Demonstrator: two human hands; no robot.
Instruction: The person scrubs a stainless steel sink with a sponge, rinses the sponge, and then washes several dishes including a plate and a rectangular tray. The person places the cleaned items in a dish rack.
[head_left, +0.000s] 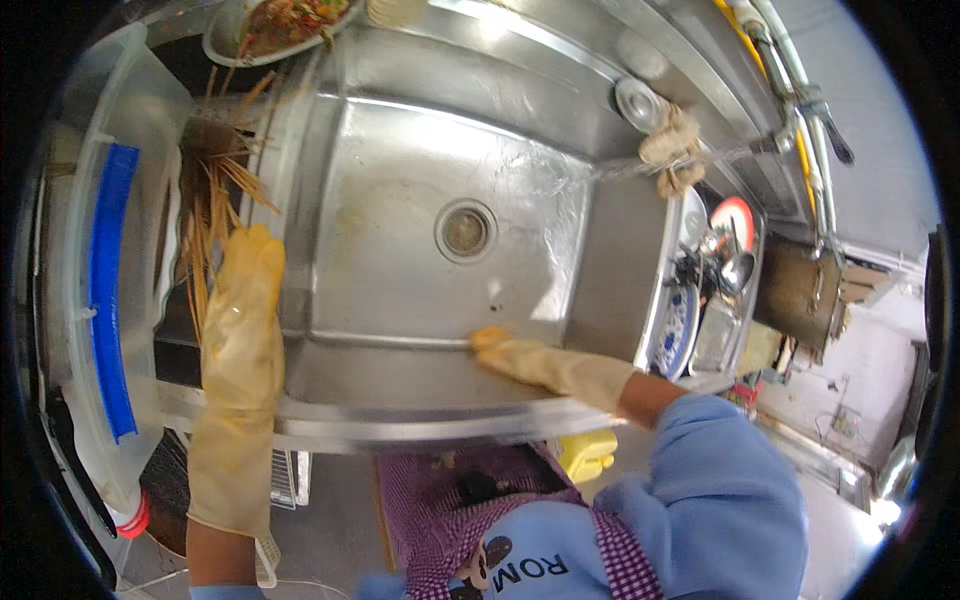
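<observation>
My left hand (247, 262), in a long yellowish rubber glove, lies over the sink's left rim against a bunch of wooden skewers (199, 262); whether its fingers grip them is hidden. Low in the stainless steel sink (390, 277), my right hand (495, 349), gloved too, is at the near edge of the sink floor; its fingers are blurred, and what may be under them cannot be told. A round drain (466, 231) sits beyond it. Water runs from the faucet (772, 142) at the right over thin wet film or water on the sink floor.
A basin of food scraps (289, 30) stands at the back left, a translucent plastic bin (150, 90) at the far left. A metal can (638, 105) and beige cloth (670, 146) rest on the back right ledge. Right of the sink, a tray holds a blue-patterned plate (675, 334) and a ladle (736, 271).
</observation>
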